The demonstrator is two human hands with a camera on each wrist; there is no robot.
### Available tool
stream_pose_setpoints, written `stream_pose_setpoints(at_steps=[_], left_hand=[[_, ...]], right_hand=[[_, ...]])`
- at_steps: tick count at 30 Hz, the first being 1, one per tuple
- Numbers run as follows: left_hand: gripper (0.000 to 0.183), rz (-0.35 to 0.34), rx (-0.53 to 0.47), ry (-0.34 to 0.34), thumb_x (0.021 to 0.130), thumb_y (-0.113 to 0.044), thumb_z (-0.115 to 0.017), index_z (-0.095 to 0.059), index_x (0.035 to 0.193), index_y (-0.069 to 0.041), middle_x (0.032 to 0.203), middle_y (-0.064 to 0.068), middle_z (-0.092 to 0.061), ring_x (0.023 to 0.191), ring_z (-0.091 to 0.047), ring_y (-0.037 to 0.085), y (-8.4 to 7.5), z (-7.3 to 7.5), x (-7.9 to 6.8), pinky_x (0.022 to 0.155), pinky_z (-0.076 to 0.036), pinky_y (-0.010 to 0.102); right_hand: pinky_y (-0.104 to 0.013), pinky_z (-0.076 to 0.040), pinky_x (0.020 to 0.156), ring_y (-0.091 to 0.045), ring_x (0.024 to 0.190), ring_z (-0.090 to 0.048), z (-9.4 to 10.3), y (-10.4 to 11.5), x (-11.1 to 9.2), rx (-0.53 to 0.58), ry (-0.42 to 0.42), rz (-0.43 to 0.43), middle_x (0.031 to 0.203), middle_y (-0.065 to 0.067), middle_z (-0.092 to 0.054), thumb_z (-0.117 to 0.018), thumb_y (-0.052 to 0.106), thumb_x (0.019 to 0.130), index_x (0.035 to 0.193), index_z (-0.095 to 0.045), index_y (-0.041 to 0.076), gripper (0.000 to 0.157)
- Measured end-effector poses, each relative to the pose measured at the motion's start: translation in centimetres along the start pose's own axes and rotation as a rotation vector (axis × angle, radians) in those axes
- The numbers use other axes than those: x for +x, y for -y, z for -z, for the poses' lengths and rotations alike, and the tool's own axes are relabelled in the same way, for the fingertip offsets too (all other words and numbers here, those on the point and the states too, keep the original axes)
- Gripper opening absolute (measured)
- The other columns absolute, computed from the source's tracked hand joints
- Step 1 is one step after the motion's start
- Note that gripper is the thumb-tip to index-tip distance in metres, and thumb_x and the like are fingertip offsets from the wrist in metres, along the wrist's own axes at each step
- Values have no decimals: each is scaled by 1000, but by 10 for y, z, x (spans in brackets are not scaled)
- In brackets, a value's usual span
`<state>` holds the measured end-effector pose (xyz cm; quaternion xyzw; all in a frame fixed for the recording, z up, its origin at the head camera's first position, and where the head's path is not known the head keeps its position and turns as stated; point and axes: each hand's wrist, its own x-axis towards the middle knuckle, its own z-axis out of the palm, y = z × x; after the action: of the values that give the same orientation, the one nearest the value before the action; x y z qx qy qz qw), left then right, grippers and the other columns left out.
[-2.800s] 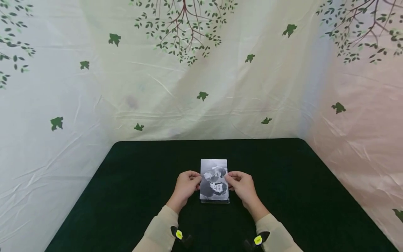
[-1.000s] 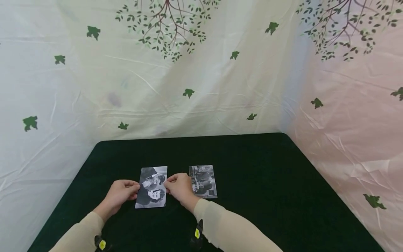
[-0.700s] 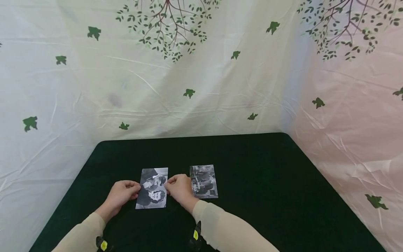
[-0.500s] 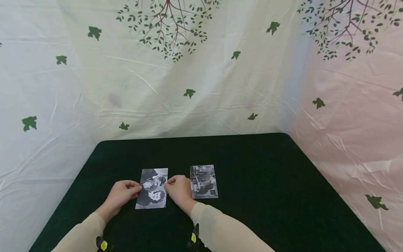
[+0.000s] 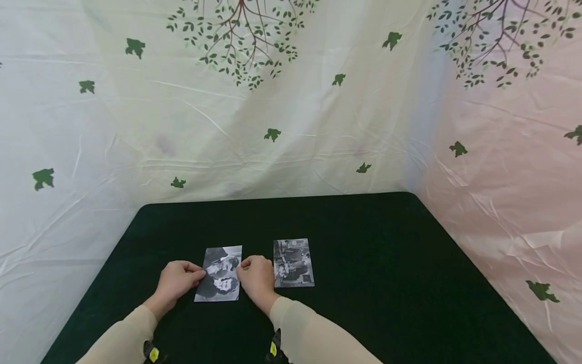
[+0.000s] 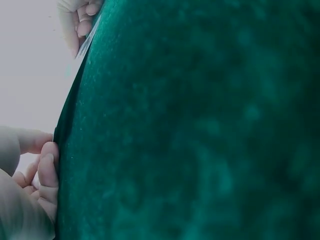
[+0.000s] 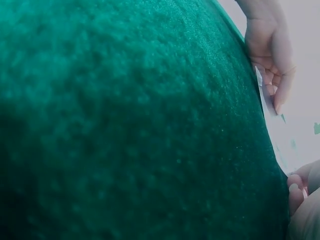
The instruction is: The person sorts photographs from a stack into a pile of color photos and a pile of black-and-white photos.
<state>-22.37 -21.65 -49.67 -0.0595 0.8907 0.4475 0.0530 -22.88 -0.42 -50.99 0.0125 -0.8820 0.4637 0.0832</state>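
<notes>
A black-and-white photo card showing two figures lies low over the dark green cloth, left of the middle in the head view. My left hand pinches its left edge between thumb and fingers. On the opposite edge my right hand pinches it the same way. In the left wrist view the photo card appears edge-on, a thin sliver tilted slightly off the cloth. Just right of my right hand lies a second black-and-white photo card with a busy scene, flat on the table.
A dark green cloth-covered table spreads under both cards. Behind and at the sides hangs a pale curtain printed with branches and green leaves. Each forearm wears a black strap with a yellow tag.
From the middle, both hands carried the two-figure photo card left, uncovering the second card. Over the last second it has lowered slightly toward me, both hands still on its edges.
</notes>
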Motion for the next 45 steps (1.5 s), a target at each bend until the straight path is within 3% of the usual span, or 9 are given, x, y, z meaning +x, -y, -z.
stream_pose_setpoints(at_steps=[10,20,28,34,37,40,43,45], left_hand=[[16,9,47,-8,88,-18,-70,-72,94,-3,92,9,-64,76,-57,20,-2,-2,-1,65,-47,32],[15,1,73,-6,87,-16,-71,-72,93,-3,93,9,-64,75,-58,19,-7,-1,-3,65,-49,32],[17,11,61,7,88,-18,-69,-72,95,-3,95,9,-64,75,-60,18,-6,1,-2,66,-51,32],[24,39,29,37,91,-23,-66,-70,100,-1,96,10,-64,75,-61,18,-7,5,-2,67,-52,32],[26,22,37,38,92,-24,-65,-70,103,-1,96,9,-64,75,-60,18,-12,6,-5,67,-51,32],[25,-12,37,49,92,-23,-64,-69,106,-2,95,8,-63,75,-59,19,-19,4,-10,66,-49,32],[23,-42,20,68,92,-22,-64,-68,106,-4,93,7,-63,75,-59,18,-30,-2,-16,66,-48,32],[23,-58,-4,81,92,-22,-64,-68,106,-5,93,8,-63,75,-59,19,-39,-7,-19,66,-48,32]], right_hand=[[-24,-48,59,-2,62,-56,-1,-1,-3,-61,-73,48,68,10,-67,-76,15,79,74,-76,15,5],[-24,-49,61,-3,64,-59,-3,-1,-1,-94,-58,57,73,7,-69,-75,15,79,76,-77,12,4],[-25,-50,61,-3,64,-59,-2,-1,1,-79,-8,32,74,6,-70,-74,14,80,77,-76,13,4],[-25,-48,58,-4,60,-55,4,4,3,-38,96,-8,74,5,-67,-70,13,83,79,-76,12,7],[-25,-47,57,-6,62,-56,14,8,4,44,179,-32,76,5,-66,-69,13,85,84,-75,11,7],[-27,-48,59,-10,66,-59,31,8,5,210,280,-94,81,5,-65,-67,17,88,97,-73,10,13],[-31,-50,67,-15,75,-61,56,2,9,355,346,-171,89,2,-66,-66,23,91,110,-70,11,22],[-34,-51,72,-17,81,-62,76,-6,13,389,351,-182,95,1,-66,-65,27,91,115,-68,14,28]])
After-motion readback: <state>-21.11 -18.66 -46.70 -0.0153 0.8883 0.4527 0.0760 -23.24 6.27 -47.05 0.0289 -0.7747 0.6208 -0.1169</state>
